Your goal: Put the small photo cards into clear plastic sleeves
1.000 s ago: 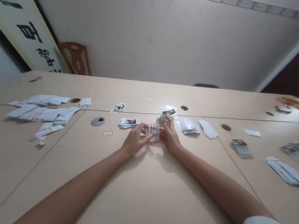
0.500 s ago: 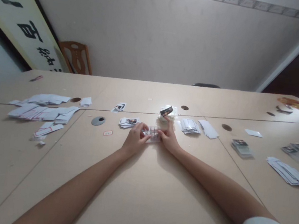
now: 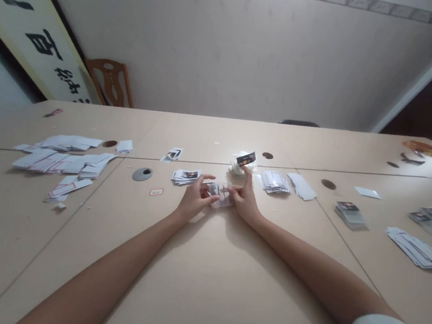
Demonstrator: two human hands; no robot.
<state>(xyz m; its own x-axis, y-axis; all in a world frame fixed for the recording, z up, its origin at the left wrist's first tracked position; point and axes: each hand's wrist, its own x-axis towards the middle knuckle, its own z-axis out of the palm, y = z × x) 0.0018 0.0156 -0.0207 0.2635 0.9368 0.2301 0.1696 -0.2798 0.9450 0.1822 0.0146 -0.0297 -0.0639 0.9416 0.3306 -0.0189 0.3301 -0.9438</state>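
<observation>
Head view: we hold a small, clear plastic rectangular pack (image 3: 224,198) between our hands, near the pale wood-toned table (image 3: 200,268). Our left hand (image 3: 194,200) pinches its left side, fingers nearly closed; our right hand (image 3: 246,203) pinches its right edge, a dark printed paper strip (image 3: 246,159) by its raised index fingertip. Light, even pressure should suit the thin plastic best.

Head view, facing forward, down over table (image 3: 189,288).
</observation>
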